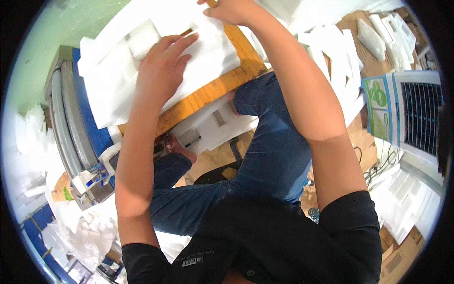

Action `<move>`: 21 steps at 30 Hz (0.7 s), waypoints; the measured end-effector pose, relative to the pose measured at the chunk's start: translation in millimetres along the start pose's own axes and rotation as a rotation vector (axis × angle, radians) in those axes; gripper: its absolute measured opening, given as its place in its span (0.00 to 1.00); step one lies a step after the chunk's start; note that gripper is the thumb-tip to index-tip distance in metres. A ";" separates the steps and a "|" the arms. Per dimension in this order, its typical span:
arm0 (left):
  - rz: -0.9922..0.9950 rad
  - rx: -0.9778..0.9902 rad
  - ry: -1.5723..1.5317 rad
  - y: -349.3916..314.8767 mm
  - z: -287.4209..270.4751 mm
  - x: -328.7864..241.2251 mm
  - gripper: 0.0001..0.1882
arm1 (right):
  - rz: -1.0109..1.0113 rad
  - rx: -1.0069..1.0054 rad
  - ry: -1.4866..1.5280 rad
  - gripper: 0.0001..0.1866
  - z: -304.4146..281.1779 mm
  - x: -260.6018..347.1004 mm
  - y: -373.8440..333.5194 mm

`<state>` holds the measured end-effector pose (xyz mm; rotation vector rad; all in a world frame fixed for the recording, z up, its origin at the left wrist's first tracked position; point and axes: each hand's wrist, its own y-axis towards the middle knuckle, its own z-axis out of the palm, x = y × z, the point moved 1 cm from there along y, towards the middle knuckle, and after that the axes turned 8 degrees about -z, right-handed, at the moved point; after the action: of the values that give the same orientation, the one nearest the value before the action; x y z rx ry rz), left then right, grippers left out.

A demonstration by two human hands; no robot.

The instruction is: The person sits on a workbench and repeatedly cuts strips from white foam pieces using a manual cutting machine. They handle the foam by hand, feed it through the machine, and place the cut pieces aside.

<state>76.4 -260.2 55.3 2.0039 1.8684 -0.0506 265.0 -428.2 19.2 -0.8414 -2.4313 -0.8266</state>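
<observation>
A white foam packing block [118, 61] with moulded recesses lies on a wooden workbench [208, 92]. My left hand [163, 61] rests flat on the foam, fingers spread and pointing up right. My right hand [229, 10] is at the top edge of the view, fingers curled on the far side of the foam, next to a wooden strip; its grip is partly cut off. My legs in blue jeans are below the bench.
Another foam piece [208, 125] lies under the bench by my knee. Foam strips [333, 61] pile up on the right, over cardboard. An air cooler [416, 113] stands at far right. Blue-framed equipment [82, 118] and plastic wrap [85, 227] sit at left.
</observation>
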 end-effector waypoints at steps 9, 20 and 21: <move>-0.140 -0.081 0.000 -4.3 5.1 -12.5 0.22 | 0.089 0.028 -0.001 0.16 2.1 6.5 3.1; -0.164 -0.141 0.062 0.2 -1.8 -13.5 0.21 | 0.053 -0.014 -0.005 0.19 -1.7 -0.1 0.2; -0.163 -0.144 0.068 1.1 0.8 -10.8 0.20 | 0.044 -0.024 -0.005 0.19 -1.1 -0.5 -0.1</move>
<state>76.5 -270.8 58.0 1.7764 2.0138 0.1052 265.5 -429.2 19.7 -0.9036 -2.4024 -0.8405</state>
